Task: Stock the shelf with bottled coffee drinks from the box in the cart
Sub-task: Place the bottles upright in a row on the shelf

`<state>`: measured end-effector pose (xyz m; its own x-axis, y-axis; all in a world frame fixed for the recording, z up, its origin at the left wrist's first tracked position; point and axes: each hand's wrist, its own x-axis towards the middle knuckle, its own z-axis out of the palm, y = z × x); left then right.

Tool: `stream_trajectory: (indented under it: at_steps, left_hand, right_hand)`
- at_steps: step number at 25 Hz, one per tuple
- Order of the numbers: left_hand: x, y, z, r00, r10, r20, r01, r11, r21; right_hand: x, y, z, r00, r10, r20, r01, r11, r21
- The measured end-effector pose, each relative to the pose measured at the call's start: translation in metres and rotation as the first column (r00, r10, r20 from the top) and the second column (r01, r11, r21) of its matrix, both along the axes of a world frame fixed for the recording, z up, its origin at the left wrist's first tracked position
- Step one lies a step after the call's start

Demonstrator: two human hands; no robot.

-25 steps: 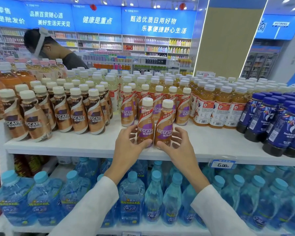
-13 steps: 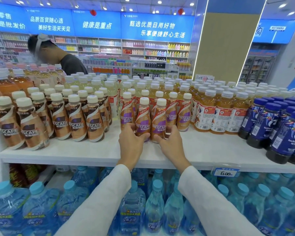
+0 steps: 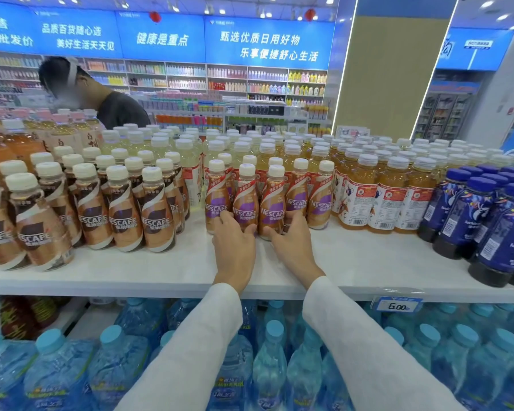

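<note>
Two purple-label Nescafe coffee bottles stand side by side on the white top shelf (image 3: 131,271). My left hand (image 3: 233,247) grips the base of the left bottle (image 3: 245,200). My right hand (image 3: 291,244) grips the base of the right bottle (image 3: 273,203). Both bottles stand upright against the row of matching purple-label bottles (image 3: 319,197) behind them. The box and the cart are out of view.
Brown-label Nescafe bottles (image 3: 155,212) fill the shelf's left. Orange tea bottles (image 3: 386,197) and dark blue bottles (image 3: 487,229) stand to the right. Blue water bottles (image 3: 270,360) fill the lower shelf. A price tag (image 3: 398,305) hangs on the shelf edge. Another person (image 3: 101,96) bends beyond the shelf.
Both hands have slid the two bottles back across the shelf, from near the front edge up to the row of purple-label bottles.
</note>
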<state>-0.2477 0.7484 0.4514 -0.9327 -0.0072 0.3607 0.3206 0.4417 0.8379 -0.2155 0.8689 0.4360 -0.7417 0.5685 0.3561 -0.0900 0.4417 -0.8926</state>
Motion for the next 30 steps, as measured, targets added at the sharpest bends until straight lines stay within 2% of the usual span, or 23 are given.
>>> stream_trajectory:
  at_steps: [30]
  left_hand:
    - [-0.011,-0.009,-0.001,0.998,-0.056,0.039,0.050,0.989,0.141]
  right_hand:
    - [-0.006,0.000,-0.002,0.999,-0.011,0.035,0.010,0.999,0.030]
